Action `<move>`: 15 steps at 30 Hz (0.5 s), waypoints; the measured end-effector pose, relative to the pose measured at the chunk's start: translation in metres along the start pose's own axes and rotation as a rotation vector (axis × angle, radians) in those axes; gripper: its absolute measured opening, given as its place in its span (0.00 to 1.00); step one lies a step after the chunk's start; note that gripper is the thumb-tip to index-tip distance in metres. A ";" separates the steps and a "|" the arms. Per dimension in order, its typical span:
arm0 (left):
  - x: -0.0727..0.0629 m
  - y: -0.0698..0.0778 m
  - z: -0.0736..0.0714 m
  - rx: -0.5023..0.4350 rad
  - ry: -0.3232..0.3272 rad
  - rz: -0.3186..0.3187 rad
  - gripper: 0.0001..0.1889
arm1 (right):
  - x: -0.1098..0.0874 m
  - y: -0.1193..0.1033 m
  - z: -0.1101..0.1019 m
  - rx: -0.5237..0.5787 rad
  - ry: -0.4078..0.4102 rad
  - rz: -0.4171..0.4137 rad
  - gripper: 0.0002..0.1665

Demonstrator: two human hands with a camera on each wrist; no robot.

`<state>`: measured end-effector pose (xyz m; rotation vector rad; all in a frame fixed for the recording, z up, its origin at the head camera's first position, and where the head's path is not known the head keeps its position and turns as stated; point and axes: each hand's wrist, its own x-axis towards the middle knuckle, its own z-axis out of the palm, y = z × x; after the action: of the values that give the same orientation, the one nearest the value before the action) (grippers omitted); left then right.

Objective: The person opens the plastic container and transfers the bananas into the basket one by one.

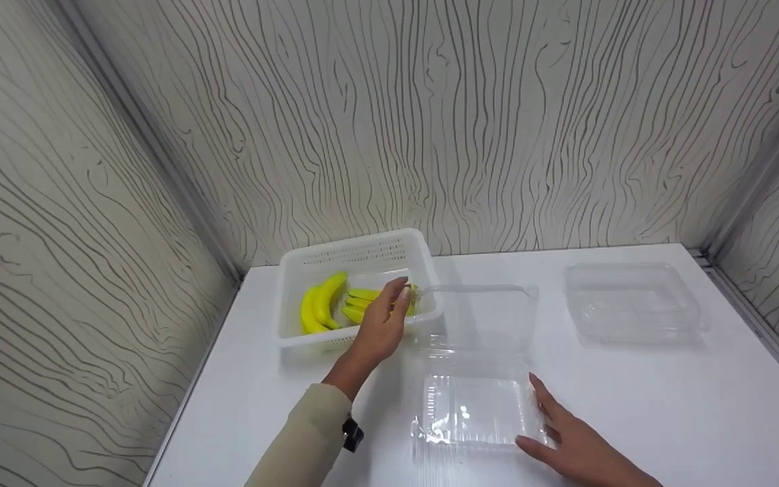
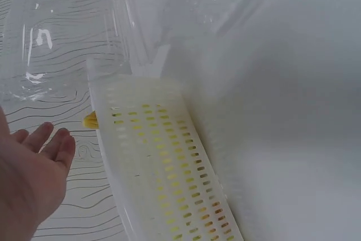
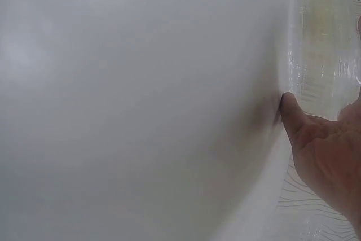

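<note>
A white perforated basket holds a left bunch of bananas and a right bunch of bananas. My left hand is above the basket's right part, over the right bunch and partly hiding it. In the left wrist view its fingers are loosely extended, and nothing is visible in them; a banana stem pokes above the basket rim. A clear plastic clamshell container lies opened in front of me, its lid leaning back beside the basket. My right hand rests at the container's right side, thumb and fingers spread.
Another clear plastic container stands at the back right of the white table. Wood-patterned panels enclose the table at the back and on both sides.
</note>
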<state>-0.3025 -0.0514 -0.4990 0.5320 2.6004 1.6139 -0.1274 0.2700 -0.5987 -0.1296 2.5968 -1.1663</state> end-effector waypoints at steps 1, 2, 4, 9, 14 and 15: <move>0.001 0.002 0.002 -0.015 0.006 -0.005 0.28 | -0.001 0.000 0.000 0.003 0.000 -0.001 0.64; 0.002 0.004 0.004 -0.034 0.015 -0.010 0.27 | -0.001 0.001 0.000 -0.002 0.004 0.004 0.64; 0.003 0.008 0.009 -0.085 0.035 -0.022 0.26 | -0.002 0.001 -0.002 -0.014 0.012 0.018 0.64; 0.005 0.012 0.021 -0.161 0.079 -0.061 0.21 | -0.003 0.002 -0.004 -0.060 0.030 0.058 0.64; 0.004 0.016 0.029 -0.126 0.088 -0.075 0.18 | -0.003 0.001 -0.003 -0.052 0.028 0.062 0.64; 0.004 0.017 0.030 -0.122 0.090 -0.075 0.17 | -0.003 0.001 -0.003 -0.041 0.027 0.056 0.64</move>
<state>-0.2950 -0.0178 -0.4969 0.3592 2.5271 1.7975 -0.1254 0.2734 -0.5976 -0.0505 2.6308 -1.1032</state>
